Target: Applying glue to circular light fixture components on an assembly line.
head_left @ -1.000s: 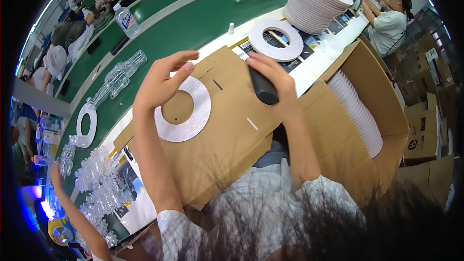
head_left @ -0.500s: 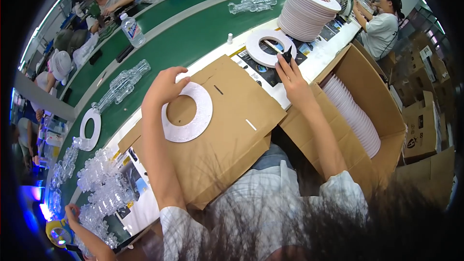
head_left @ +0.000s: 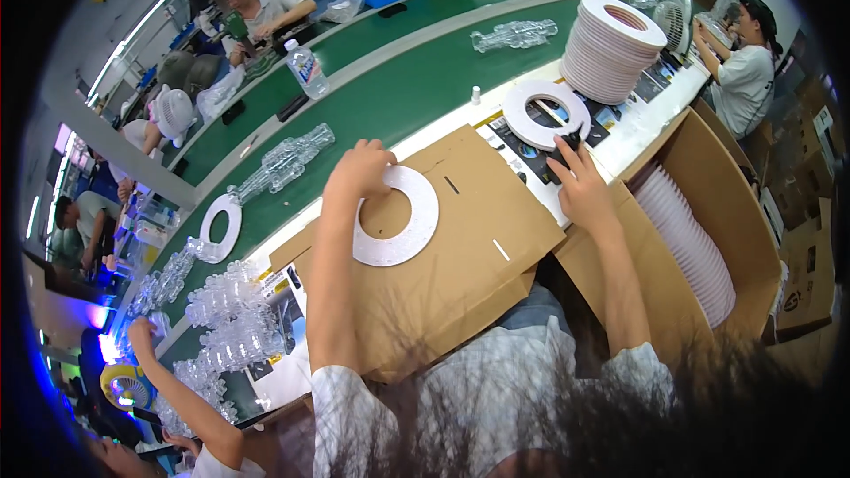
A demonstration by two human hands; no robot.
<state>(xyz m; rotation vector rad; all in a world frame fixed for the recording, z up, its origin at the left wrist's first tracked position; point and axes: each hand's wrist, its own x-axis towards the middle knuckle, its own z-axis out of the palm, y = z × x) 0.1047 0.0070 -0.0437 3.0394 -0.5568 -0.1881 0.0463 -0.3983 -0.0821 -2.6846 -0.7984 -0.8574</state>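
A flat white ring (head_left: 416,243) lies on a brown cardboard sheet (head_left: 478,252) in front of me. My left hand (head_left: 359,173) is at the ring's upper left edge, its fingers bent over the rim and covering part of it. At the far right edge of the cardboard is my right hand (head_left: 584,190). Its fingers are closed around a small black object (head_left: 574,138), mostly hidden, so its kind cannot be made out. Just beyond that hand, a few white rings (head_left: 522,128) lie stacked on printed sheets.
A tall stack of white rings (head_left: 606,53) stands behind. To the right, an open carton (head_left: 753,239) holds a row of rings. Clear plastic pieces (head_left: 235,310) lie at the left, near a co-worker's arm (head_left: 190,389). A bottle (head_left: 306,71) stands on the green belt (head_left: 390,93).
The view has swung left, so things sit farther right. My left hand's fingers have come down onto the ring's edge. My right hand has drawn slightly nearer with the black object.
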